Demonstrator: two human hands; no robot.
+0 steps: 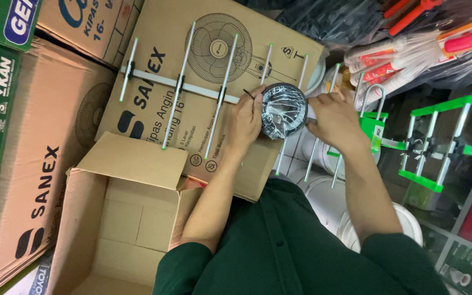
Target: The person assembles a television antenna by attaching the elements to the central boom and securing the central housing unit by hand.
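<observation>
A coil of black cable wrapped in clear plastic [284,110] is held between both hands in the middle of the head view. My left hand [247,117] grips its left side, and a thin black wire end sticks out near the fingers. My right hand [335,117] holds its right edge. Under the hands lies a long metal aerial [181,83] with several thin cross rods tipped in green. The aerial rests across a brown cardboard box [159,109] printed with a fan drawing.
An open brown carton [132,202] stands at the lower left. More fan boxes [39,164] are stacked on the left. Aerial parts with green plastic fittings [438,145] stand at the right. White buckets [329,202] sit below, and bagged tools [411,49] lie at the top right.
</observation>
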